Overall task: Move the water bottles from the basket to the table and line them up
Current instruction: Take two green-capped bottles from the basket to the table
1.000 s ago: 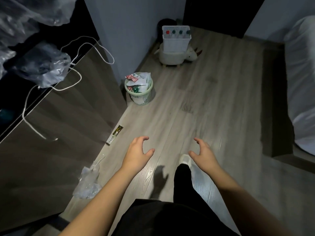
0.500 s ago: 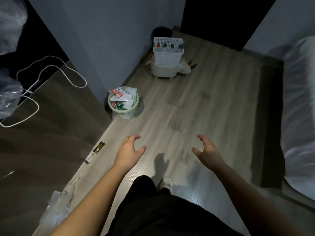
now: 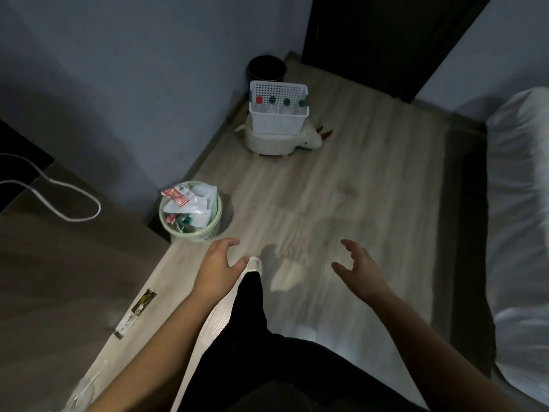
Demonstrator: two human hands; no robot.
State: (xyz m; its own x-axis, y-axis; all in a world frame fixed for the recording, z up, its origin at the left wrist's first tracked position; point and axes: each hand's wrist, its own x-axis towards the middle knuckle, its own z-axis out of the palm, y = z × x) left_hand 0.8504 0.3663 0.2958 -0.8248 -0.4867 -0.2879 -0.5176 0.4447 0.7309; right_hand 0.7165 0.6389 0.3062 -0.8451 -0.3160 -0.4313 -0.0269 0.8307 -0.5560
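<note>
Both hands are raised over the wooden floor [image 3: 341, 179] in the lower half of the view and hold nothing. The left hand [image 3: 218, 263] has its fingers loosely curled and parted from the thumb, with no object between them. The right hand [image 3: 361, 270] is in the same condition, fingers bent and spread, palm turned inward. The two hands are well apart from each other. The white perforated basket [image 3: 277, 123] is at 12 o'clock from the hands, well apart from them, near the far wall. It rests on top of a white animal-shaped stool [image 3: 273, 142]. The water bottles [image 3: 271, 100] stand upright inside the basket in a single row; four caps are visible, one red at the left end and three green. A dark round bin [image 3: 266, 68] stands just behind the basket at 12 o'clock of it. A pale green waste bin [image 3: 208, 233], filled with paper and wrappers, stands on the floor at 11 o'clock from the left hand, near it. The brown table [image 3: 59, 278] occupies the area at 9 o'clock. A white cable [image 3: 68, 215] lies looped on it, and a wrapper [image 3: 139, 306] lies at its near edge. A bed with white bedding [image 3: 523, 218] is at 3 o'clock. A white shoe [image 3: 254, 264] is visible just beside the left thumb.
</note>
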